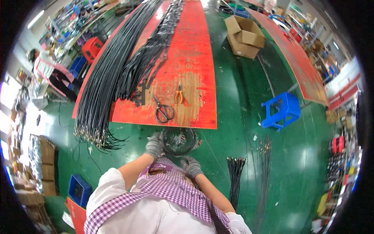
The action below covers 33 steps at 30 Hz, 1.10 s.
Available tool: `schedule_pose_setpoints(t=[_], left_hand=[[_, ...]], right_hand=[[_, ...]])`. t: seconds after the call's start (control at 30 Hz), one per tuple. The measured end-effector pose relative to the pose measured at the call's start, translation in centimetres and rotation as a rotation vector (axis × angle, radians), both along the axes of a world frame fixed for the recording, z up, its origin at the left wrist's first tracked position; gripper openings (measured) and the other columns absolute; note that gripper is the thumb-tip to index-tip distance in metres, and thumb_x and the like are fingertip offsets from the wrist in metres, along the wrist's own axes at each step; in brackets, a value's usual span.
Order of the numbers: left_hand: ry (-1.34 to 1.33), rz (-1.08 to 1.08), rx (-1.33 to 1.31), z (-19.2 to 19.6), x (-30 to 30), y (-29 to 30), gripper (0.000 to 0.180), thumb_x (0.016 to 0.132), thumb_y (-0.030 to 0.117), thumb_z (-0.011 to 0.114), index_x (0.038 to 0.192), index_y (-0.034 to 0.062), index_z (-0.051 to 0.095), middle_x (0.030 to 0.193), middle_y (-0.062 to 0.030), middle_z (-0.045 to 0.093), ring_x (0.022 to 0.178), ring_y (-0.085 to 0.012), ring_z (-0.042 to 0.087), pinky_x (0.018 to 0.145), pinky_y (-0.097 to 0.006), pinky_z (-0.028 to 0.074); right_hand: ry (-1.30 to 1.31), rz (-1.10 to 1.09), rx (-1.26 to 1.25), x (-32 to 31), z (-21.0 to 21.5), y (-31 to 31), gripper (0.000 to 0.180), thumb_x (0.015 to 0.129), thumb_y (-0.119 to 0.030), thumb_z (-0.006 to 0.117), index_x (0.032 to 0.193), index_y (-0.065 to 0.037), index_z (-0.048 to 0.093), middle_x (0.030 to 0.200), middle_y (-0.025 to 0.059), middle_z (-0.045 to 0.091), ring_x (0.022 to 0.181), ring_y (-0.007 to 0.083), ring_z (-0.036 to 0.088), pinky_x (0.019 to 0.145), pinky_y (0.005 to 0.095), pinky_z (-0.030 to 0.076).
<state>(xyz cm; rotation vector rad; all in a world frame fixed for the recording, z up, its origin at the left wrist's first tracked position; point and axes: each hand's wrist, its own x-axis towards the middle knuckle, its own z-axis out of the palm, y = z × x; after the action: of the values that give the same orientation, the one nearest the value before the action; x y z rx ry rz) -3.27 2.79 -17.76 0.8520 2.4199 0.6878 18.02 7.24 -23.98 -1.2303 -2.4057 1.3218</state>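
Both my hands wear grey knitted gloves. My left hand is beside the left rim of a round black basin, below the table's near edge; motion blurs its fingers. Closer to my body, my right hand hangs by the basin's lower right, fingers loosely bent and nothing visible in them. Small scraps lie in the basin. On the red table rest black-handled scissors and orange-handled pliers. Long black cables cover its left side, their ends drooping over the near edge, with flat black strips alongside.
More cable bundles lie on the green floor to my right. A blue stool and an open cardboard box stand beyond. At left are a blue bin, a red stool and another person.
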Motion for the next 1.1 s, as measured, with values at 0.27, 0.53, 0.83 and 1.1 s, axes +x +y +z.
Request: schedule_pose_setpoints(t=[0.27,0.53,0.83,1.1], left_hand=[[0.181,0.485,0.161,-11.1,-24.0,-6.6,0.021,0.077,0.019,0.039,0.088,0.0077,0.053,0.088,-0.0197,0.050,0.073,-0.0371,0.047,0.071,-0.041,0.040],[0.544,-0.113,-0.100,-12.3,-31.6,-0.6,0.015,0.072,0.020,0.047,0.083,0.0112,0.053,0.082,-0.0104,0.052,0.082,-0.0271,0.048,0.069,-0.038,0.040],[0.619,0.007,-0.055,-13.5,-31.6,0.0,0.014,0.065,0.023,0.053,0.075,0.0137,0.053,0.077,-0.0066,0.051,0.074,-0.0255,0.048,0.065,-0.040,0.037],[0.541,0.046,-0.064,-12.0,-31.9,0.8,0.012,0.066,0.022,0.051,0.074,0.0130,0.053,0.078,-0.0075,0.050,0.076,-0.0263,0.047,0.065,-0.041,0.037]], right_hand=[[-0.057,0.063,0.412,-15.7,-2.2,8.3,0.028,0.071,-0.027,0.054,0.089,-0.007,0.054,0.080,0.0159,0.056,0.073,0.0324,0.054,0.065,0.0401,0.043],[-0.128,0.001,0.297,-35.3,-1.7,15.2,0.029,0.073,-0.031,0.050,0.079,-0.004,0.057,0.081,0.0199,0.056,0.076,0.0331,0.054,0.066,0.0405,0.042],[-0.301,-0.197,0.437,-52.5,-3.3,25.2,0.038,0.069,-0.039,0.054,0.091,-0.008,0.053,0.096,0.0183,0.054,0.089,0.0317,0.051,0.076,0.0395,0.041],[-0.283,-0.030,0.306,-61.1,-3.4,28.6,0.038,0.069,-0.035,0.055,0.094,-0.007,0.052,0.098,0.0183,0.052,0.092,0.0313,0.050,0.077,0.0387,0.041]])
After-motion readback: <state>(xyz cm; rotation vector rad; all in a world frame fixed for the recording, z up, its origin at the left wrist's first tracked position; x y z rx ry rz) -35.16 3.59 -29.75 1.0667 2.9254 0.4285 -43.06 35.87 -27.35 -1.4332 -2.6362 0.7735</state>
